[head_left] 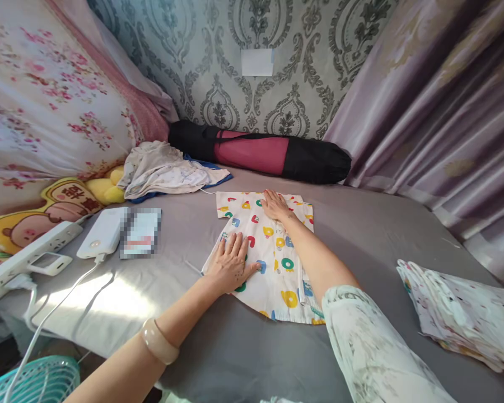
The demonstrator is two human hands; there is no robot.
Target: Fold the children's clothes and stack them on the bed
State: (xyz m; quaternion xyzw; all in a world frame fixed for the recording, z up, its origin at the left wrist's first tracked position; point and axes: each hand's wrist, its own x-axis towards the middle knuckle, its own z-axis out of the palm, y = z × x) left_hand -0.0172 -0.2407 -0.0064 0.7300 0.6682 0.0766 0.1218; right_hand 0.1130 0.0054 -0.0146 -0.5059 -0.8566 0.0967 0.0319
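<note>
Printed shirt (pixel 271 274) flat on gray sheet (pixel 369 229). Left hand (pixel 230 261), right hand (pixel 276 205) palm-down on it, fingers extended, gripping nothing. Apparently smoothing step; next move likely calls for pinching edge.

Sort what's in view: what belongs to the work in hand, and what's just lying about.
In the work:
letter-print garment, under left hand and right hand
perhaps the folded cloth stack

Lying about:
power strip
white plugged-in device
long black-and-red bag
crumpled clothes
</note>
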